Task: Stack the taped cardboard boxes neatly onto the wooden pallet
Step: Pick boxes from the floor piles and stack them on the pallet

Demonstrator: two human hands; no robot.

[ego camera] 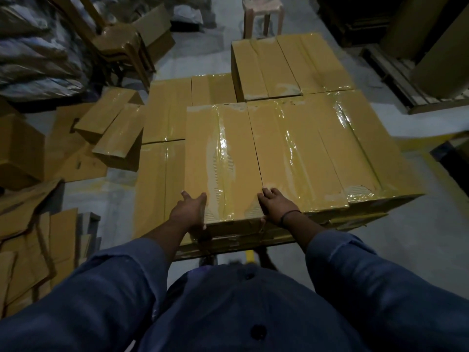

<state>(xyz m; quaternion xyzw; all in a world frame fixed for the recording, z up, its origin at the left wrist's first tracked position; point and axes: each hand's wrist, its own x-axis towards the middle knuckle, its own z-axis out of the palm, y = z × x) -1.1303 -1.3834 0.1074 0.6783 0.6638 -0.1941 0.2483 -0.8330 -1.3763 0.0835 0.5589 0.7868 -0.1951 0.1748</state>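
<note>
Top box (223,158) sits centre frame on the stack, long axis running straight away up-frame, left hand (191,209) flat-fingered on its near-left corner, right hand (275,204) curled over the near-right corner beside the neighbouring box (312,153).

Nothing legible anywhere: no print, label, brand, number or sign to be made out on the taped cardboard boxes (223,158) at centre frame, on the loose boxes (114,128) at left, or on the flattened cardboard (30,250) at lower left.

1 head-worn view, facing forward-down, close above boxes (223,158).
</note>
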